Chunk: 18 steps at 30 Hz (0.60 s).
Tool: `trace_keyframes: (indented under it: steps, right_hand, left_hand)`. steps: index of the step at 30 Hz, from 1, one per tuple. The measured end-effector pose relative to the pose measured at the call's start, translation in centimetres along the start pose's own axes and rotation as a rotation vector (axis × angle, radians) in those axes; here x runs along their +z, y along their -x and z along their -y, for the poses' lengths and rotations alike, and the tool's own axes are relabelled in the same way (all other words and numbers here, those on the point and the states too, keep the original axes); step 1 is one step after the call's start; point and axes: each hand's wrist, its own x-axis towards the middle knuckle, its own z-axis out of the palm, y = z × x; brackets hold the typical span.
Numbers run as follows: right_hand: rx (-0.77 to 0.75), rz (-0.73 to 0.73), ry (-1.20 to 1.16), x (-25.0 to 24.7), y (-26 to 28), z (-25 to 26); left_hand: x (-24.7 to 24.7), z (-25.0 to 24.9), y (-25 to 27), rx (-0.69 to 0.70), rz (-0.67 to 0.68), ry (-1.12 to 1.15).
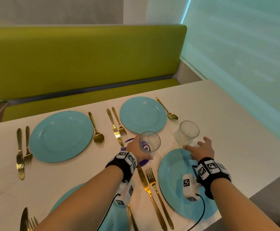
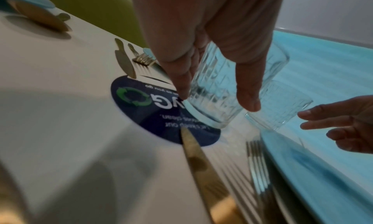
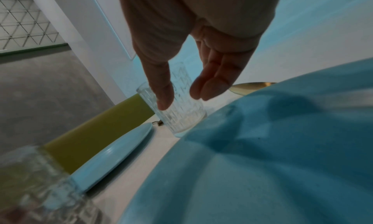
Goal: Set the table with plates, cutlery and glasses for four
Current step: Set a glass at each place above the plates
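Two upright ribbed glasses (image 1: 149, 142) (image 1: 186, 132) between blue plates (image 1: 143, 115)

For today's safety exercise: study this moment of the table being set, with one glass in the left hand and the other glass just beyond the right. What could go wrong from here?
1. The left hand grips a ribbed glass over the round sticker, beside a gold knife; setting it down carelessly could clip the blade.
2. The right hand is open close to the second glass, which stands near the plate's rim; a stray finger might tip it.
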Motion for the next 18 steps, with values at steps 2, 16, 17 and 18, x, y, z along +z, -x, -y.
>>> trace_keyframes:
  steps: [2,16,17,18]
  right_hand:
    - [-0.004,0.004,0.007,-0.4,0.7,0.4]
    - [-0.303,-0.112,-0.165,7.0,20.3,7.2]
    - [-0.325,-0.085,-0.179,8.4,22.3,7.6]
    - [-0.348,-0.059,-0.187,10.1,24.3,7.9]
  left_hand:
    - [-0.3,-0.1,0.2,-0.02,0.012,0.04]
    - [-11.8,11.4,12.4,0.011,-0.343,0.346]
    - [-12.7,13.0,13.3,-0.019,-0.323,0.356]
    - [-13.6,14.8,14.2,-0.069,-0.268,0.363]
